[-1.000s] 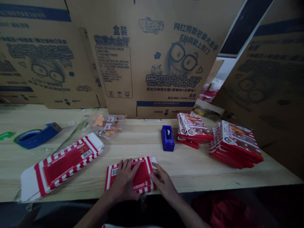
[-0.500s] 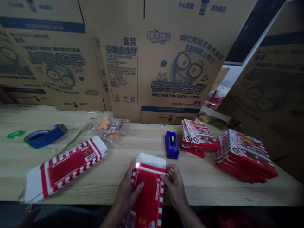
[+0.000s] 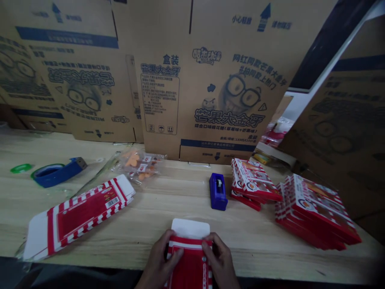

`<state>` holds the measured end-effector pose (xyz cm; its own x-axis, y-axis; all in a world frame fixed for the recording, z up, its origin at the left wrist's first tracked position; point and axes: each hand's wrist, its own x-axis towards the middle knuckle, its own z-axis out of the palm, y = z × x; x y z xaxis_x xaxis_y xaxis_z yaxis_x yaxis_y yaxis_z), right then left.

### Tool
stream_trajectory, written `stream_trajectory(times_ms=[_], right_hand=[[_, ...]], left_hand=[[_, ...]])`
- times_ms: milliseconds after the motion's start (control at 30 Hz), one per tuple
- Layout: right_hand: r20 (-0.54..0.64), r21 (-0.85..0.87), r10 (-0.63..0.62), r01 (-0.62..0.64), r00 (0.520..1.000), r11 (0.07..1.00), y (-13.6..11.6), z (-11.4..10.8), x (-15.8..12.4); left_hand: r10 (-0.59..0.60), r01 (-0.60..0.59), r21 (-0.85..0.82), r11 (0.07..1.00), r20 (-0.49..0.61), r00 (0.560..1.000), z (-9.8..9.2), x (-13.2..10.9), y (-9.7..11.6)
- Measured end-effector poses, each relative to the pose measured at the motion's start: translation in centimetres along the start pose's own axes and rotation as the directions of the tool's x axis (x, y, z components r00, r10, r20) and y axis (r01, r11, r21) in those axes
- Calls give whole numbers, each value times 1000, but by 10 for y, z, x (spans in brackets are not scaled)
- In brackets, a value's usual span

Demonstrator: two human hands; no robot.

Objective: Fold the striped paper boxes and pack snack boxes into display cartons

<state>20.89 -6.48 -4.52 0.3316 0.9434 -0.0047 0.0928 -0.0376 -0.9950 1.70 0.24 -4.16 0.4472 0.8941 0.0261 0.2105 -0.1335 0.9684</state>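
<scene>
The near end of the red-and-white carton is cut off by the bottom edge, and most fingers of both hands are hidden behind it. The left hand has its grip closed on the carton's left side, thumb flat on the red face; the right hand has its grip closed on the right side, thumb near the far corner. Whether the carton is hollow or flat is hard to tell. Print on the dim cardboard sheet at far right is murky.

The carton sits at the table's near edge, in the middle, its white flap pointing far. Pale wood of the table shows between it and the flat cartons on the left, and from it to the box stack on the right.

A glossy blue tape dispenser stands beyond the flap, slightly right. Crinkly clear packets with orange pieces lie far left, before brown upright cardboard.
</scene>
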Motion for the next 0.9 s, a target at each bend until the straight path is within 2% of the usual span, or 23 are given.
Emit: stream_trajectory(times_ms=[100,200,233,333,400,467,567,667,800,900], right_hand=[[-29,41,-4,5,1000,999,9,7,6],[-82,250,25,-4,996,968,14,15,12],[-65,331,48,-24,997,943,14,16,14],[100,464,113,-147,989,873,8,16,17],[165,492,126,-192,978,849,5,13,19],[170,505,133,-202,976,839,4,10,21],[159,457,98,-161,982,875,6,5,24],[160,338,-5,-50,987,940,10,2,25],[89,221,-112,90,990,971,15,5,20],[68,122,-185,176,980,977,12,3,19]], left_hand=[[19,-25,-127,992,-41,999,-1,9,-1],[-101,63,-333,941,-98,990,-2,14,-4],[-150,97,-385,918,-108,983,-1,14,-5],[-247,159,-486,859,-122,961,-1,12,-7],[-256,148,-541,828,-129,958,-1,12,-7],[-228,124,-566,815,-116,967,-4,13,-8],[-121,102,-453,886,-13,993,-12,16,-11],[-9,24,-267,963,57,998,-19,17,-17],[49,-43,-155,987,35,998,-20,16,-18],[0,2,-86,996,20,1000,-20,15,-14]])
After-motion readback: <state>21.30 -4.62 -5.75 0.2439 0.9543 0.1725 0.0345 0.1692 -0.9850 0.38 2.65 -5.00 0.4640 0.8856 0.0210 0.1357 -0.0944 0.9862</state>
